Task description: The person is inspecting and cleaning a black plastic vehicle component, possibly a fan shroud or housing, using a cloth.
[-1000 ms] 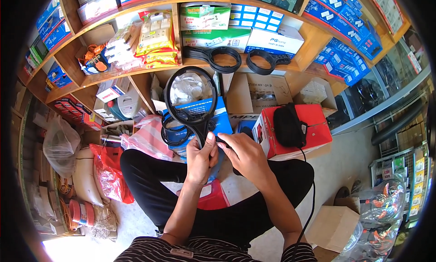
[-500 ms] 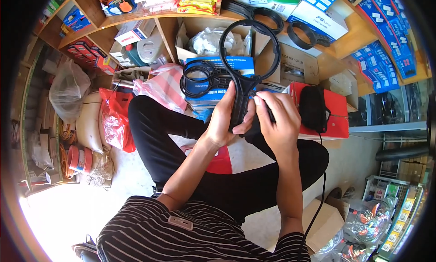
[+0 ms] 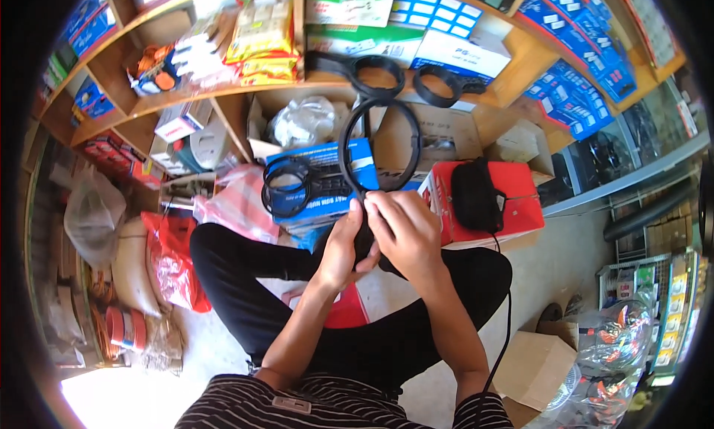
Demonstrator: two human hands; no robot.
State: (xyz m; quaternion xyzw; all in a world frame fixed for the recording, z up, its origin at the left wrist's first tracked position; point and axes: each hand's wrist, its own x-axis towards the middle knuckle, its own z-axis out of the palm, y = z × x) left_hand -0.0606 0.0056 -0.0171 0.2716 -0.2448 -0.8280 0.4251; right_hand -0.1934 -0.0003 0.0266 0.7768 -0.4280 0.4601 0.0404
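Observation:
A large black plastic ring wrench [image 3: 346,157] stands upright in front of me, its ring up and its handle down. My left hand [image 3: 341,248] is closed round the handle, thumb along its near side. With bent fingers pressed together, my right hand [image 3: 410,239] grips the neck just under the ring. These fingers cover the neck, and most of the handle is hidden by both hands. Behind the ring, smaller black rings [image 3: 306,187] lie on a blue box [image 3: 327,207].
A red box [image 3: 523,198] at the right carries a black pouch [image 3: 476,195] with a cord. More black ring wrenches [image 3: 437,85] rest on the wooden shelf [image 3: 513,83]. Left are a red plastic bag [image 3: 175,273] and a sack [image 3: 136,265]. A cardboard box [image 3: 537,369] stands lower right.
My view has shifted, so shelf goods sit lower and further left. My right hand has moved from the neck's right side onto its front, closer to my left hand.

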